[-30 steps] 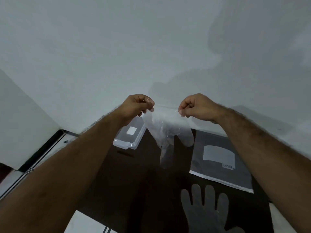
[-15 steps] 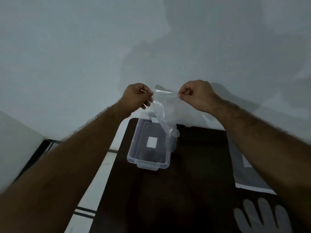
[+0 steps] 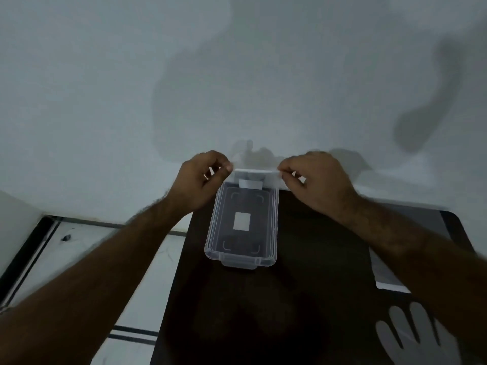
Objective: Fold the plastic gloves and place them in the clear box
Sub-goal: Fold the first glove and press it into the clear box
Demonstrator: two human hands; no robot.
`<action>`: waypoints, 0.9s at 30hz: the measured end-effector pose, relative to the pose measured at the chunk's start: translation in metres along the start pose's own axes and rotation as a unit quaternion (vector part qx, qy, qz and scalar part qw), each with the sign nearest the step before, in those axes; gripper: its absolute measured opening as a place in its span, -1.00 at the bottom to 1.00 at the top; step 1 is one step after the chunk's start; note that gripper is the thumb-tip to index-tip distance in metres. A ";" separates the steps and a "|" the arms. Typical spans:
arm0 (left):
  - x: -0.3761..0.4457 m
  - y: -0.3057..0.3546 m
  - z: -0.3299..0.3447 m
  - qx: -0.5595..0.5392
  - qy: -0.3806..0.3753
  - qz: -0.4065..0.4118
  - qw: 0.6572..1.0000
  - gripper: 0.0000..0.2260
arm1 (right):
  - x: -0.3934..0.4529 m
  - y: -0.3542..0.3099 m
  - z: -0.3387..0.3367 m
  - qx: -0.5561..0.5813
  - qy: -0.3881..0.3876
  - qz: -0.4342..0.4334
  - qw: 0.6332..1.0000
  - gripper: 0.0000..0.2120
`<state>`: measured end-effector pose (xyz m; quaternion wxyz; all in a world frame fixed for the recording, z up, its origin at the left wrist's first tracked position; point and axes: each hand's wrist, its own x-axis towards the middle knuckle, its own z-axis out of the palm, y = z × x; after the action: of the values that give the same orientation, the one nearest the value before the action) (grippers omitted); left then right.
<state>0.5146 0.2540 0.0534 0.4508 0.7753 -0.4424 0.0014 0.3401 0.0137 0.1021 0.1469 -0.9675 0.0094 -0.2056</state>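
A thin translucent plastic glove (image 3: 255, 177) is stretched between my two hands, just above the far end of the clear box (image 3: 212, 233). My left hand (image 3: 201, 181) pinches the glove's left edge and my right hand (image 3: 320, 181) pinches its right edge. Only a short strip of the glove shows; I cannot tell how it is folded. The open box stands on the dark table (image 3: 303, 299) with a white label visible through its bottom. A second glove (image 3: 413, 341) lies flat at the table's near right.
A grey packet (image 3: 387, 275) lies on the table's right side, partly under my right forearm. A pale wall rises right behind the table. White floor tiles with dark lines (image 3: 79, 248) show to the left.
The glove hung long from my raised hands before; both hands have since come down to the box's far end. The box now sits centred between my arms.
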 end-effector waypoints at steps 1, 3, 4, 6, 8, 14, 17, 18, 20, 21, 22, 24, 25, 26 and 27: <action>-0.006 -0.007 0.004 0.006 -0.009 -0.004 1.000 -0.84 | -0.006 0.001 0.008 -0.002 -0.012 0.003 1.000 -0.87; -0.017 -0.020 0.012 0.016 -0.025 -0.018 0.999 -0.81 | -0.016 0.002 0.025 -0.002 -0.041 0.012 0.999 -0.86; -0.022 -0.025 0.015 0.017 -0.031 -0.029 0.999 -0.81 | -0.021 0.003 0.034 -0.002 -0.057 0.015 0.998 -0.86; -0.032 -0.032 0.023 0.004 -0.041 -0.054 0.998 -0.83 | -0.030 0.004 0.051 -0.003 -0.089 0.020 0.996 -0.85; -0.042 -0.039 0.032 -0.008 -0.053 -0.070 0.996 -0.85 | -0.039 0.004 0.066 -0.004 -0.110 0.023 0.994 -0.83; -0.068 -0.070 0.048 0.051 -0.111 -0.059 0.991 -0.86 | -0.063 0.004 0.110 0.001 -0.150 0.030 0.988 -0.75; -0.076 -0.081 0.051 0.096 -0.157 -0.037 0.982 -0.85 | -0.073 0.003 0.130 -0.011 -0.164 0.003 0.986 -0.73; -0.078 -0.084 0.053 0.115 -0.175 -0.032 0.977 -0.83 | -0.076 0.002 0.135 -0.022 -0.167 -0.008 0.986 -0.71; -0.081 -0.088 0.056 0.145 -0.211 -0.036 0.966 -0.81 | -0.079 0.003 0.143 -0.045 -0.176 -0.031 0.983 -0.71; -0.081 -0.089 0.057 0.155 -0.223 -0.034 0.962 -0.81 | -0.079 0.003 0.147 -0.060 -0.186 -0.044 0.980 -0.73; -0.081 -0.091 0.058 0.164 -0.233 -0.024 0.958 -0.81 | -0.079 0.003 0.149 -0.075 -0.200 -0.057 0.975 -0.75; -0.079 -0.093 0.060 0.186 -0.257 0.009 0.948 -0.83 | -0.077 0.001 0.153 -0.099 -0.228 -0.077 0.965 -0.81; -0.078 -0.095 0.060 0.198 -0.275 0.023 0.940 -0.83 | -0.076 0.000 0.155 -0.110 -0.237 -0.083 0.962 -0.83; -0.077 -0.097 0.061 0.211 -0.293 0.035 0.932 -0.84 | -0.075 -0.002 0.155 -0.120 -0.244 -0.087 0.959 -0.85; -0.076 -0.098 0.062 0.220 -0.310 0.040 0.924 -0.85 | -0.075 -0.003 0.156 -0.126 -0.250 -0.092 0.956 -0.87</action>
<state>0.5114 0.2820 -0.0827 0.1088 0.7982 -0.5794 -0.1239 0.3340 0.0663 -0.0629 0.0014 -0.9953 -0.0907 0.0332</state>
